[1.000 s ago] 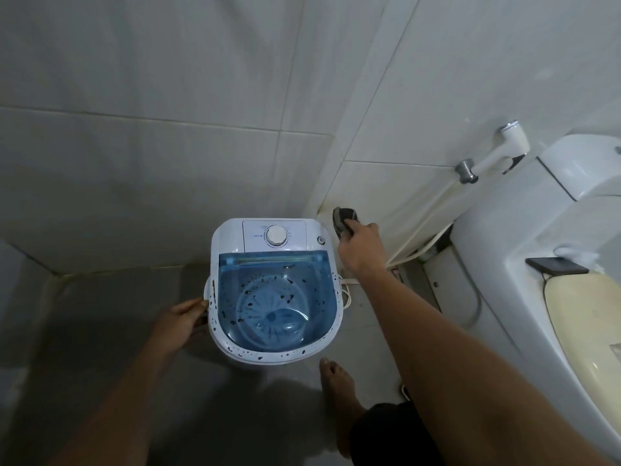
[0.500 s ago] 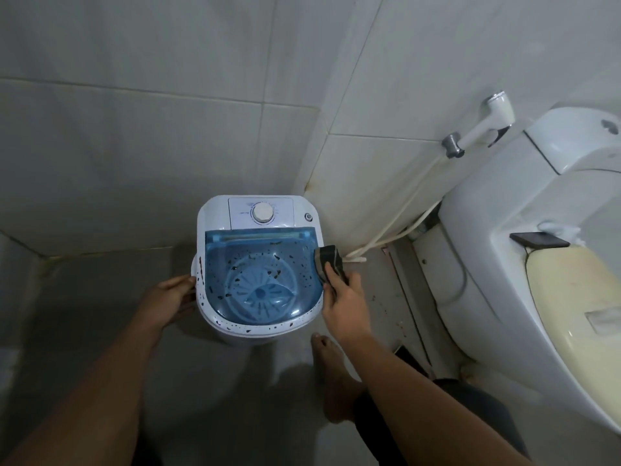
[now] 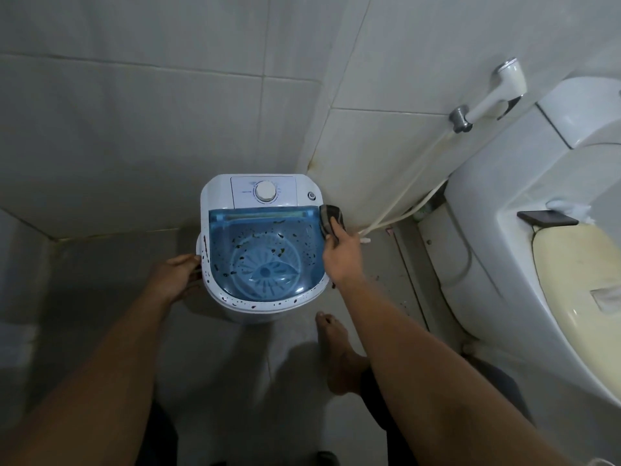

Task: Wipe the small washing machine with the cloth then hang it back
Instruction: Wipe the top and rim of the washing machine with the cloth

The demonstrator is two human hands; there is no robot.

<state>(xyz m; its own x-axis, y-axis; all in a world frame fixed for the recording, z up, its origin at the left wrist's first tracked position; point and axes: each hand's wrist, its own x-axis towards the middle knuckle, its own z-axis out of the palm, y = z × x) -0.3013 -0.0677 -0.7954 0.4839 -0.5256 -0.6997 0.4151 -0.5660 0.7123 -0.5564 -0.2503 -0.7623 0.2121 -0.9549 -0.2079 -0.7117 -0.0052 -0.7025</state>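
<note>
The small white washing machine (image 3: 215, 193) stands on the floor in the corner, its clear blue lid spattered with dark spots, as is the white rim. My right hand (image 3: 342, 255) holds a dark grey cloth (image 3: 328, 215) pressed against the machine's right rim, near the lid's back right corner. My left hand (image 3: 178, 275) rests against the machine's left side, fingers curled at the rim by a dark red streak. A white dial sits on the back panel.
A white toilet (image 3: 497, 203) with a yellowed lid stands at the right, a dark phone (image 3: 547, 217) on it. A bidet sprayer (image 3: 487, 99) hangs on the tiled wall, its hose running down behind the machine. My bare foot (image 3: 337, 351) is on the floor in front.
My right hand brought the cloth from behind the machine to its right rim, then slid it back along the rim. The left hand stays on the left side.
</note>
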